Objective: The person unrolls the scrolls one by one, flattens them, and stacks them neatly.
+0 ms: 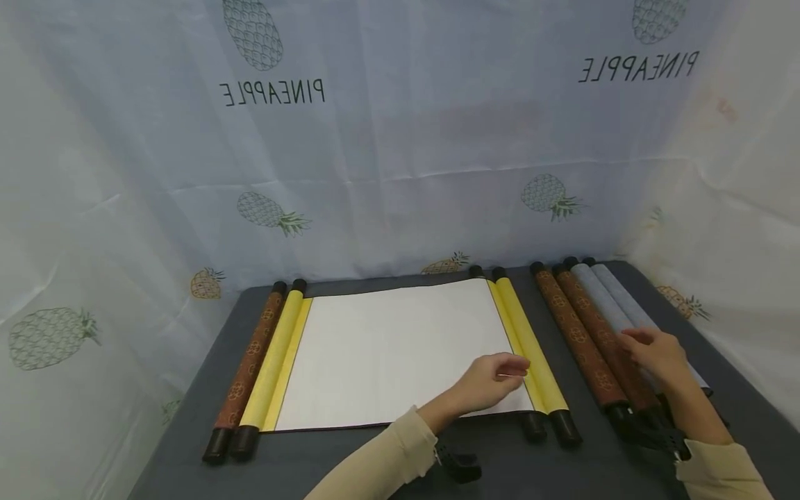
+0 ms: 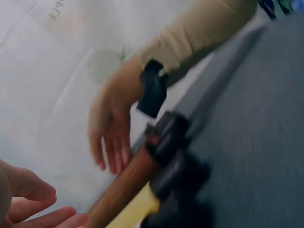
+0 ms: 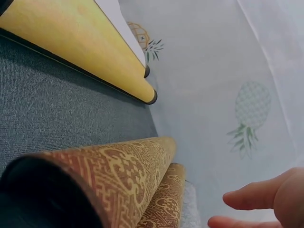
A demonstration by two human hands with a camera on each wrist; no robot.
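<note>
My left hand (image 1: 490, 380) hovers over the right end of a white scroll sheet (image 1: 400, 354), near a yellow scroll roll (image 1: 531, 340). Its fingers bend loosely and hold nothing. At the right, my right hand (image 1: 656, 355) is over a second brown patterned scroll (image 1: 600, 326) and a grey scroll (image 1: 603, 295). The right fingers are bent with nothing between them; contact with the rolls cannot be told. In the right wrist view, the thumb and a finger (image 3: 251, 194) stand apart from the nearest brown scroll (image 3: 114, 175).
Another brown scroll (image 1: 250, 361) and yellow roll (image 1: 275, 354) lie along the sheet's left end. A farther grey scroll (image 1: 625, 295) is near the right edge of the dark table (image 1: 350, 465). A white curtain (image 1: 400, 139) with pineapple prints hangs behind.
</note>
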